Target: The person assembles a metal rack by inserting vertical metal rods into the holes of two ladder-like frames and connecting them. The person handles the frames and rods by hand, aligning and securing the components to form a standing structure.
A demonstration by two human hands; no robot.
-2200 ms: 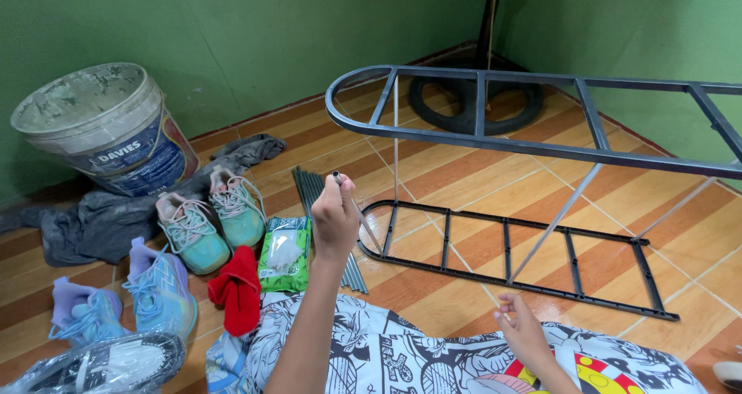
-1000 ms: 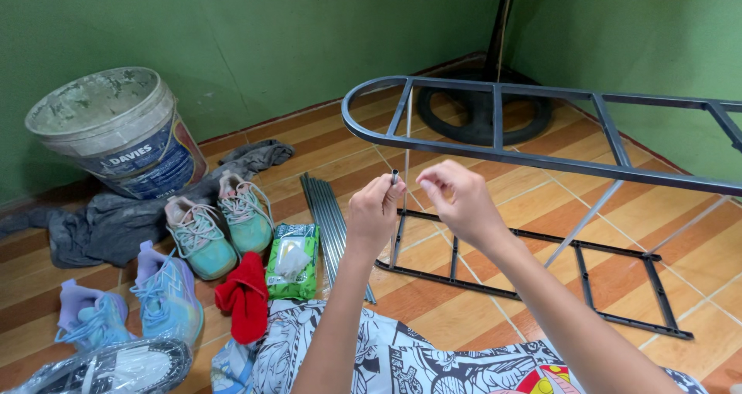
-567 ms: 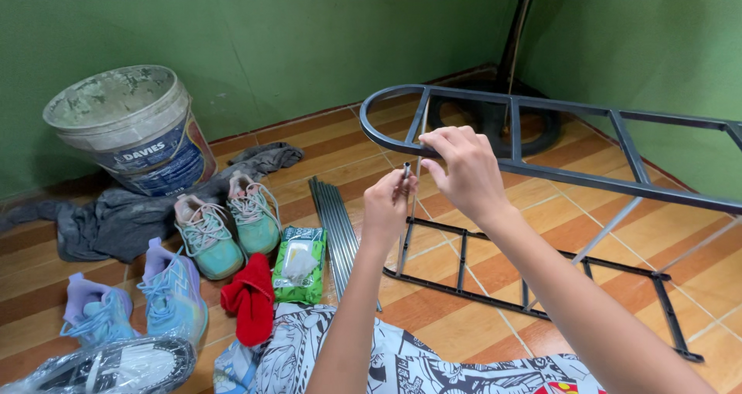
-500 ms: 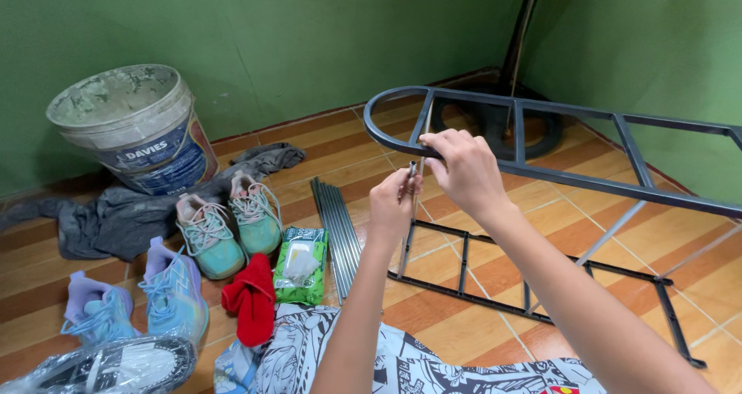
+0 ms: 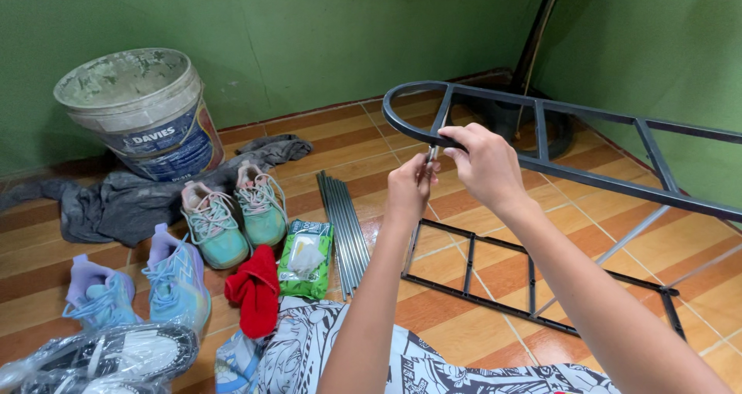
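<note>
Head view, the only one. Both hands are raised in front of the chest, meeting at the rounded end of the upper metal frame [image 5: 541, 143].

Left hand [image 5: 408, 189]: fingers closed in a pinch around a thin metal rod [image 5: 430, 159], held roughly upright. The thumb side faces the right hand. The grip sits low on the rod, probably to steady it while the top end is worked.

Right hand [image 5: 483, 162]: fingers curled tight at the top of the same rod, right against the frame's dark bar. Whether the fingertips clamp the rod, the bar or both, I cannot tell; the knuckles hide the contact. The hand's back is toward the camera.

The rod's top is touching or just beside the curved rail, and its lower part runs down behind the left palm. A two-hand hold makes sense for a piece this slim: one end located, the other kept from swinging.

Lower ladder-like frame [image 5: 533, 286] lies flat on the tiled floor [image 5: 479, 208], below and apart from the upper one.

Bundle of spare rods [image 5: 344, 228] lies on the floor just left of the left forearm, within reach.

Other things on the floor:
- green wipes pack [image 5: 305, 259] beside the bundle
- red cloth [image 5: 253, 292] touching the pack's left edge
- teal sneakers [image 5: 232, 216], purple-blue sneakers [image 5: 139, 286]
- grey rag [image 5: 131, 197] under a paint-stained bucket [image 5: 139, 112] against the green wall [image 5: 309, 39]
- bagged shoes [image 5: 100, 359] at the lower left corner
</note>
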